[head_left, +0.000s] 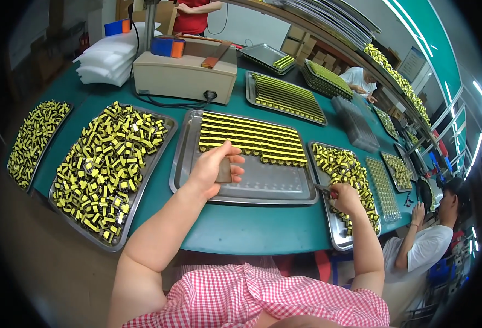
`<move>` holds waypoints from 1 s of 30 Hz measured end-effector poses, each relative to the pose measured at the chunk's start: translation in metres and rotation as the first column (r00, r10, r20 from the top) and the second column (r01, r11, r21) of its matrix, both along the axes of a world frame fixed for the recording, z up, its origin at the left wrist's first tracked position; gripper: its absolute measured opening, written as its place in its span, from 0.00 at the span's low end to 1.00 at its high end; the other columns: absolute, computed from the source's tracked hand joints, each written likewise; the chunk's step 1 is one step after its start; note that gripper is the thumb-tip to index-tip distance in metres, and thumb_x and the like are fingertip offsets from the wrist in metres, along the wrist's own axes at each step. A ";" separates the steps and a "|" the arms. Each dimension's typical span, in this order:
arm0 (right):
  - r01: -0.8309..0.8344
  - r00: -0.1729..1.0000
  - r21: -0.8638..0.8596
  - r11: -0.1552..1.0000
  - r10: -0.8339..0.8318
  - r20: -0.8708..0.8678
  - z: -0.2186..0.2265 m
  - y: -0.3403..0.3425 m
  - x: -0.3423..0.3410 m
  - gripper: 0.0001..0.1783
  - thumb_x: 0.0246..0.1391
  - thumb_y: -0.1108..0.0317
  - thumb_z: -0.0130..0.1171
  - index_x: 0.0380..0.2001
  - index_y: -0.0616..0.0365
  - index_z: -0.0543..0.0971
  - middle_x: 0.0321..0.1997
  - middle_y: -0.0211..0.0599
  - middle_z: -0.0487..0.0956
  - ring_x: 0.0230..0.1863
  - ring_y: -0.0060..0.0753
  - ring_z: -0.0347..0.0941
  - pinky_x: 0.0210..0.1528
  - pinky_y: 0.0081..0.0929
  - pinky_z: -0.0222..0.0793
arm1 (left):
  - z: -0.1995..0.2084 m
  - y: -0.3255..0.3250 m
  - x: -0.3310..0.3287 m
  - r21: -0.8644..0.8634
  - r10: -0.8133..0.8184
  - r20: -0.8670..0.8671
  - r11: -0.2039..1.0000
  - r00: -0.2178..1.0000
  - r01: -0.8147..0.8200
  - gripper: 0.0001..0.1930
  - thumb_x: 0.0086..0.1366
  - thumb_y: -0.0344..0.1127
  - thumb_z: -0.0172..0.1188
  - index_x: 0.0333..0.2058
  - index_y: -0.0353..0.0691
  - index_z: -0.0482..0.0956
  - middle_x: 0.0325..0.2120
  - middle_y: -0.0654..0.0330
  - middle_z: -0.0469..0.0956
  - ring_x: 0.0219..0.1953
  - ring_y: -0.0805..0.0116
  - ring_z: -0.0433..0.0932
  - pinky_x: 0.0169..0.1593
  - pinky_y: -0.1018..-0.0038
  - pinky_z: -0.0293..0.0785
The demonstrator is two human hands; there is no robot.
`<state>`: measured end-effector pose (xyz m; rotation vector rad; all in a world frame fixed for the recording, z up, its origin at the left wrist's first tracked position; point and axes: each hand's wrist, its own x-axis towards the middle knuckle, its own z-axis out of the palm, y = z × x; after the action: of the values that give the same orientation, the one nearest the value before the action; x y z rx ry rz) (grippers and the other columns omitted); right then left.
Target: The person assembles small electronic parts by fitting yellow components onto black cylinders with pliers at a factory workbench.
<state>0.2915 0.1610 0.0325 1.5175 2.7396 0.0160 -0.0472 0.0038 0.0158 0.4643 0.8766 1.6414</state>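
Note:
In the middle lies a metal tray [252, 191] with rows of small yellow-and-black wound components [252, 134] covering its far part. My left hand [211, 169] is over the tray's near left part, its fingers curled around a small flat grey-brown plate [224, 171]. My right hand [347, 198] is closed on a slim metal-tipped tool with a red grip [333, 194]; I cannot make out its exact kind. The tool's tip reaches the middle tray's right edge. Beneath this hand, a narrower tray [337, 240] holds loose yellow components.
Left of the middle tray, a large tray [167, 134] is heaped with loose components, with another heaped tray [32, 186] beyond. A beige box-shaped device [183, 76] with a black cable stands behind. A filled tray [252, 98] sits farther back. A co-worker [427, 240] sits at the right.

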 end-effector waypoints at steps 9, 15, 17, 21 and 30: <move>0.090 0.978 0.117 0.989 -0.065 -0.196 0.014 -0.005 0.005 0.12 0.35 0.69 0.64 0.29 0.54 0.78 0.30 0.41 0.77 0.35 0.45 0.73 0.38 0.36 0.68 | -0.001 0.001 0.009 -0.019 -0.081 -0.061 0.997 0.995 0.080 0.15 0.65 0.43 0.46 0.38 0.35 0.71 0.29 0.57 0.74 0.24 0.70 0.75 0.26 0.72 0.73; -0.228 0.776 -0.123 0.966 0.104 -0.622 0.038 -0.046 -0.078 0.18 0.39 0.73 0.64 0.38 0.58 0.76 0.29 0.38 0.77 0.31 0.28 0.73 0.37 0.24 0.69 | -0.011 -0.004 0.028 -0.066 -0.310 -0.122 0.951 0.943 0.304 0.19 0.66 0.45 0.46 0.42 0.33 0.69 0.31 0.59 0.73 0.25 0.73 0.74 0.26 0.76 0.73; -0.408 0.701 -0.223 0.885 0.147 -0.698 0.033 -0.056 -0.102 0.21 0.37 0.74 0.66 0.39 0.63 0.75 0.29 0.29 0.75 0.32 0.19 0.69 0.36 0.19 0.67 | -0.014 -0.002 0.032 -0.079 -0.370 -0.112 0.928 0.922 0.363 0.20 0.67 0.48 0.43 0.42 0.34 0.69 0.31 0.59 0.73 0.25 0.73 0.74 0.27 0.76 0.73; -0.627 0.593 -0.230 0.744 0.265 -0.760 0.027 -0.069 -0.137 0.22 0.39 0.72 0.67 0.41 0.62 0.74 0.30 0.31 0.75 0.31 0.19 0.70 0.37 0.18 0.68 | -0.014 -0.002 0.032 -0.046 -0.389 -0.017 0.921 0.921 0.388 0.21 0.67 0.48 0.41 0.43 0.33 0.69 0.31 0.59 0.73 0.26 0.72 0.74 0.27 0.75 0.73; -0.703 0.474 -0.302 0.644 0.108 -0.874 0.001 -0.061 -0.150 0.20 0.44 0.71 0.64 0.42 0.63 0.73 0.32 0.29 0.76 0.34 0.17 0.70 0.39 0.20 0.67 | -0.019 0.001 0.031 0.043 -0.335 0.042 0.942 0.941 0.333 0.16 0.67 0.42 0.43 0.40 0.32 0.70 0.28 0.58 0.73 0.24 0.72 0.73 0.27 0.75 0.73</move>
<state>0.1417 0.1004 0.0336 0.5877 3.0215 -1.8532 -0.0163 0.0047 -0.0035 0.5634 0.6902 1.3511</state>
